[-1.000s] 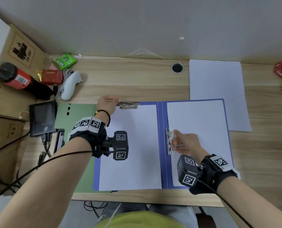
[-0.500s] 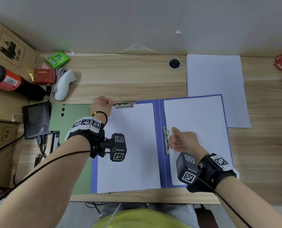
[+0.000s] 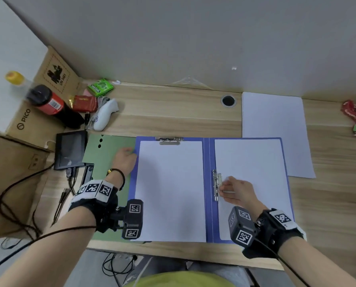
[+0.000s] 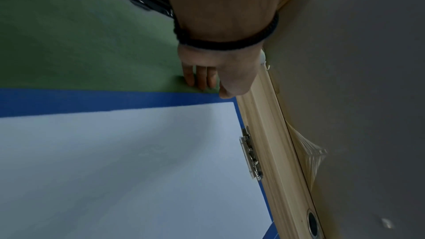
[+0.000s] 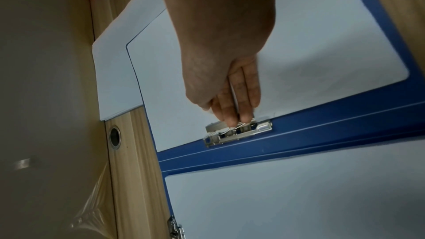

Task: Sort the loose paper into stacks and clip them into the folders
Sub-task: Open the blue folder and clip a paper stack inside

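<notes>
On the pale wooden bench (image 3: 173, 112), my right hand (image 3: 236, 192) is pinching the spine's metal lever clip (image 3: 216, 184) in the open blue folder (image 3: 208, 183). My left hand (image 3: 124, 160), fingers relaxed, has left the top clip (image 3: 168, 140) for the cover's edge, so I judge the left sheets clipped.

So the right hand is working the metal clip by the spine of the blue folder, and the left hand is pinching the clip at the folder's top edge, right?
Not quite. The left hand is off the top clip; the head view shows it at the blue folder's left edge, over the green folder. The right hand is indeed at the spine clip.
</notes>
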A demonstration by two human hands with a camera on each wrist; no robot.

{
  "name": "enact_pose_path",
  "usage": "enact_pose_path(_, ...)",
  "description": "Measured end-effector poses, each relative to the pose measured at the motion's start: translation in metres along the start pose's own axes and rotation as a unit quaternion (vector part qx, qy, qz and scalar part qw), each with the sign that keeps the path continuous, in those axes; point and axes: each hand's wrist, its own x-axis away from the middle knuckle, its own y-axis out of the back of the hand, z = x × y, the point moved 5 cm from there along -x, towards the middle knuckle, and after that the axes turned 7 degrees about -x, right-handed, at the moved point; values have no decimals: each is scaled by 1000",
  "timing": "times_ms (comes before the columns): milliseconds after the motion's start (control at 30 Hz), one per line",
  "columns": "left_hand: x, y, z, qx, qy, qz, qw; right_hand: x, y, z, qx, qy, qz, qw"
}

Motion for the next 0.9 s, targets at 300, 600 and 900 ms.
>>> enact_pose_path(300, 33, -5, 56, 133, 49, 59, 988, 28, 0, -13, 32, 38, -14, 999)
enact_pose_path(600, 70, 37, 16, 186, -62, 104, 975, 39, -33, -15, 41, 10, 41, 998)
enact_pose_path(900, 134, 42, -94, 193, -235, 218, 927, 100, -85, 32, 31, 40, 266, 963)
